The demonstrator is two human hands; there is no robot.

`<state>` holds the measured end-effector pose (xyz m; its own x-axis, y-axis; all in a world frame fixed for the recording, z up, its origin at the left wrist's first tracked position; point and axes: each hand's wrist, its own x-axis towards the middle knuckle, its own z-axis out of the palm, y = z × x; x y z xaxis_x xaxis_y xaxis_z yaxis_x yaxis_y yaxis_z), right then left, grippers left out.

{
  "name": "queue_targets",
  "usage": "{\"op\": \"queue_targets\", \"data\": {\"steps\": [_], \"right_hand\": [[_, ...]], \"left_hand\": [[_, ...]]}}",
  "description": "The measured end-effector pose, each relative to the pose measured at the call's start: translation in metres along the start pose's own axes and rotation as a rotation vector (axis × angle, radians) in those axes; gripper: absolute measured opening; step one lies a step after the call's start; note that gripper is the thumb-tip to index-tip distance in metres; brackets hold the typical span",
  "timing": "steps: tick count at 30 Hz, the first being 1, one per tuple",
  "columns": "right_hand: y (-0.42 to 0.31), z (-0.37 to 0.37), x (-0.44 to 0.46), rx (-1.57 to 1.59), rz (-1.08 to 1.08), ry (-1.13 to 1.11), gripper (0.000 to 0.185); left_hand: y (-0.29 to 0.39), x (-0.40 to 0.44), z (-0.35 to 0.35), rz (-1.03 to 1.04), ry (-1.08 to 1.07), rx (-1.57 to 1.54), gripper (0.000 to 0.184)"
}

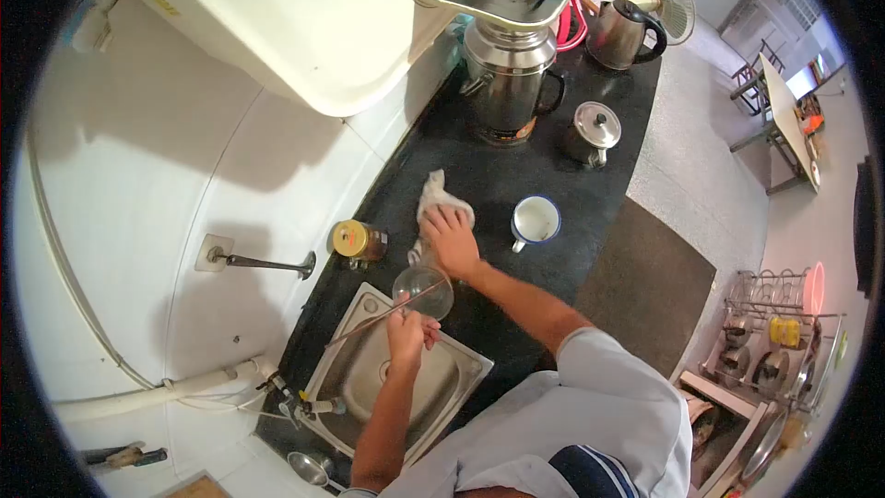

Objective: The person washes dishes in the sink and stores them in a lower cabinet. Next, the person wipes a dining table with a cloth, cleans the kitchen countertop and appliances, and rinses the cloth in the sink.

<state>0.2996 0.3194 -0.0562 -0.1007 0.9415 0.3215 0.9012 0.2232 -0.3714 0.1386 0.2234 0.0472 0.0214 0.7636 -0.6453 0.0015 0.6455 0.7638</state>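
Observation:
My right hand lies on a pale cloth on the black countertop, its fingers spread over the fabric. Over the front edge of the steel sink, my left hand is closed round a thin brown stick and, it seems, the edge of a clear glass vessel. The stick crosses the vessel at a slant. A white enamel mug with a blue rim stands to the right of the cloth. To the left is a jar with a yellow lid.
A lidded steel pot, a large steel pot and a kettle stand farther back. The tap is at the sink's left. A ladle lies below it. A dish rack stands at the right.

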Motion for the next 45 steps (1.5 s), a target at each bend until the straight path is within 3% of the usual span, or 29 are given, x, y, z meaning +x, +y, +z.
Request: {"op": "queue_targets", "data": {"steps": [3, 6, 9, 12, 15, 20, 24, 29, 33, 36, 45], "right_hand": [[0.025, 0.02, 0.063, -0.032, -0.124, 0.067, 0.042], [0.05, 0.026, 0.093, -0.102, -0.021, 0.115, 0.041], [0.06, 0.024, 0.087, -0.197, 0.129, 0.166, 0.042], [0.06, 0.013, 0.069, -0.177, 0.49, 0.377, 0.042], [0.057, 0.008, 0.046, -0.293, 0.615, 0.356, 0.043], [0.019, -0.01, -0.012, -0.141, 0.45, 0.222, 0.043], [-0.005, -0.035, -0.09, -0.078, 0.088, 0.015, 0.049], [0.004, -0.092, -0.172, 0.215, -0.151, -0.221, 0.058], [0.012, -0.124, -0.204, 0.163, -0.061, -0.234, 0.056], [0.01, -0.116, -0.211, 0.085, 0.183, -0.075, 0.054], [0.013, -0.112, -0.207, 0.122, 0.153, -0.055, 0.053]], "left_hand": [[0.002, -0.008, 0.004, -0.007, -0.017, 0.011, 0.062], [0.0, -0.011, 0.009, -0.011, -0.02, 0.047, 0.062], [0.001, -0.017, 0.013, 0.007, -0.022, 0.048, 0.062], [-0.004, -0.016, 0.012, 0.043, -0.053, 0.01, 0.062], [-0.011, -0.014, 0.011, 0.054, -0.055, -0.004, 0.062], [0.001, -0.008, 0.0, 0.074, -0.007, 0.041, 0.058], [0.029, 0.005, 0.011, 0.042, 0.004, 0.076, 0.054], [0.047, 0.058, 0.03, 0.094, -0.063, 0.22, 0.051], [0.056, 0.103, 0.048, 0.035, -0.067, 0.22, 0.035], [0.052, 0.137, 0.055, 0.025, -0.055, 0.188, 0.035], [0.051, 0.192, 0.068, -0.017, -0.001, 0.081, 0.037]]}}
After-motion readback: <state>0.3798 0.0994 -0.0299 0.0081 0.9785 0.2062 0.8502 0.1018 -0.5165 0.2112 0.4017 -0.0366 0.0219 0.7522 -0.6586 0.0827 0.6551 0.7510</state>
